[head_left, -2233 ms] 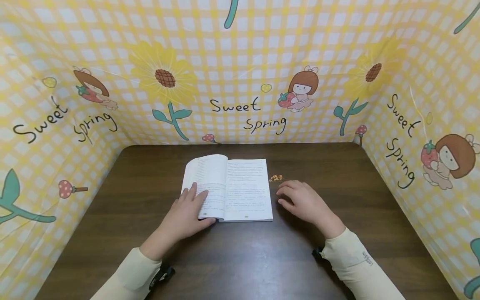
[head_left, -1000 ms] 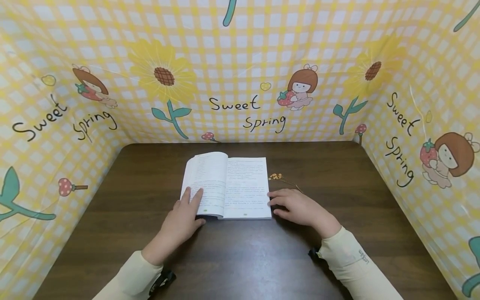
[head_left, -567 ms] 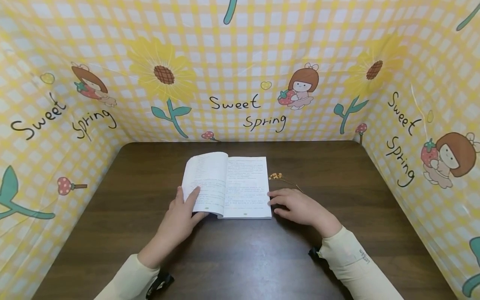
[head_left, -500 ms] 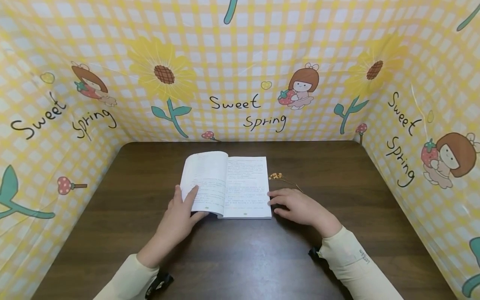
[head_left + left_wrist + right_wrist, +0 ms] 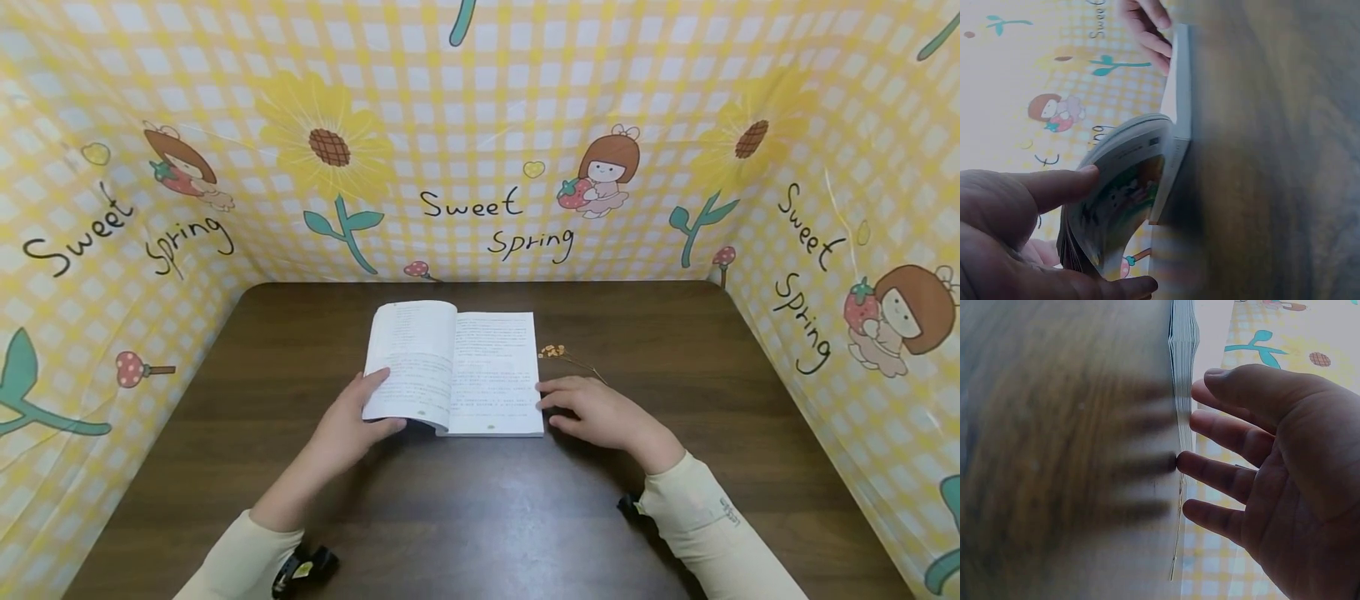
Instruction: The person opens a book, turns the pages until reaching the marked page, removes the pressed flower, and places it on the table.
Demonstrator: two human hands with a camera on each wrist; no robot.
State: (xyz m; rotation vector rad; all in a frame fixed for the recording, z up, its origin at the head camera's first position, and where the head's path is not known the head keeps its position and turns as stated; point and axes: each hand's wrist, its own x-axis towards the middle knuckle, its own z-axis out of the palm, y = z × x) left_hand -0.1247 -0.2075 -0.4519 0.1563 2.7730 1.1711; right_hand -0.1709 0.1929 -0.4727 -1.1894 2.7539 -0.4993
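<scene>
An open book [image 5: 491, 375] with printed white pages lies on the dark wooden table. Its left-hand pages [image 5: 412, 350] curve up off the tabletop. My left hand [image 5: 341, 433] holds that left side at its outer edge, one finger over the page. The left wrist view shows the lifted cover [image 5: 1129, 194] with a coloured picture, between the digits. Beside the book's right edge, my right hand [image 5: 603, 412] has its fingertips touching the page block [image 5: 1182, 381], fingers loosely extended. A small sprig of yellow flowers [image 5: 552, 352] with a thin stem lies just beyond it.
The brown table [image 5: 480, 517] extends around the book on all sides. A yellow checked cloth [image 5: 480, 125] printed with flowers and figures encloses the back and both sides. A dark wrist strap [image 5: 303, 571] shows under the left sleeve.
My left hand has slid leftward from the page to the book's left edge, and the left pages have risen. My right hand first came left to the book's edge, then stayed there.
</scene>
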